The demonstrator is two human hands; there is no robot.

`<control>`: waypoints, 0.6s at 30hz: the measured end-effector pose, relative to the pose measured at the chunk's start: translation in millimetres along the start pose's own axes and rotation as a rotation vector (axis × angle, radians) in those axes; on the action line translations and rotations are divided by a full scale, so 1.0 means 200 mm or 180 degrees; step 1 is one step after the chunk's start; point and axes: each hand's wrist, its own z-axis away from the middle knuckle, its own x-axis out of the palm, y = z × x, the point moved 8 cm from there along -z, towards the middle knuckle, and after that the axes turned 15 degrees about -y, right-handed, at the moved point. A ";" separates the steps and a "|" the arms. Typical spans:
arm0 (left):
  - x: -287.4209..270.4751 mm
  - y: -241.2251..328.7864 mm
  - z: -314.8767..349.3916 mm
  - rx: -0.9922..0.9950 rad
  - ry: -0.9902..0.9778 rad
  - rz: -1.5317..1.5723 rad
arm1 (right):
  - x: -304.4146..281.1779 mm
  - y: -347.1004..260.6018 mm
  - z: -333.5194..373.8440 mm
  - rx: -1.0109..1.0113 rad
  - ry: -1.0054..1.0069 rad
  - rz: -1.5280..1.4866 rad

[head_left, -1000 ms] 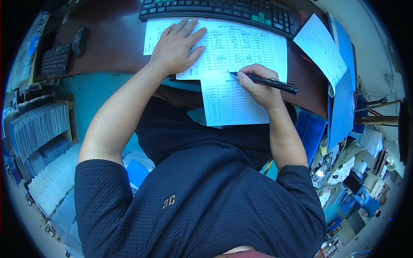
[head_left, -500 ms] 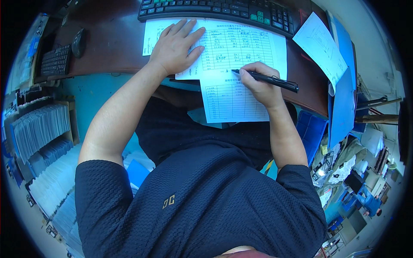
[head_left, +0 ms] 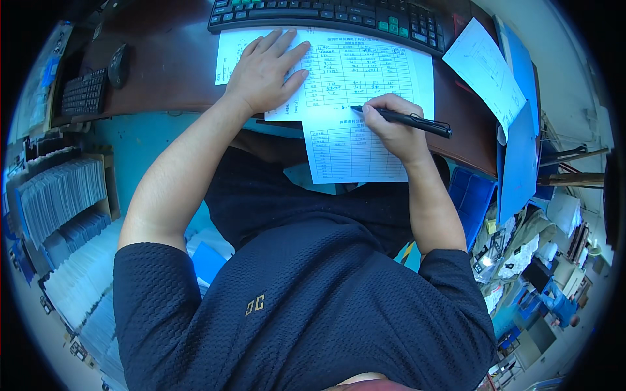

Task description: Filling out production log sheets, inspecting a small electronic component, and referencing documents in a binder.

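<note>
Dark, dimpled cloth comes nearest: the wearer's shirt [head_left: 306, 300] fills the bottom of my feed, with the black trousers [head_left: 274, 202] beyond it. Over the lap I see the lower form [head_left: 352, 159], a printed grid jutting out past the edge of the counter [head_left: 163, 65]. Just above it the right hand [head_left: 396, 130] has its thumb and fingers pinching a black pen [head_left: 417, 122], tip at the bottom margin of the upper form [head_left: 424, 88], below the grid. That form lies on the counter, partly filled in by hand (too small for me to read from here). The left hand [head_left: 264, 75] is palm down, fingers spread, across its left side and a neighbouring sheet [head_left: 228, 58].

Farther out, a black keyboard [head_left: 293, 13] with some green keys borders the papers. Left of the hands I make out a mouse [head_left: 119, 65] and a second keyboard [head_left: 85, 91]; to the right, a drawing [head_left: 486, 75] lies against blue folders [head_left: 518, 163]. Farther off, a person [head_left: 559, 305] appears small among clutter.
</note>
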 end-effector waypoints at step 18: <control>0.00 0.00 0.00 -0.0047 -0.0057 -0.0007 | 0.01 -0.01 -0.01 -0.0114 -0.0050 0.0053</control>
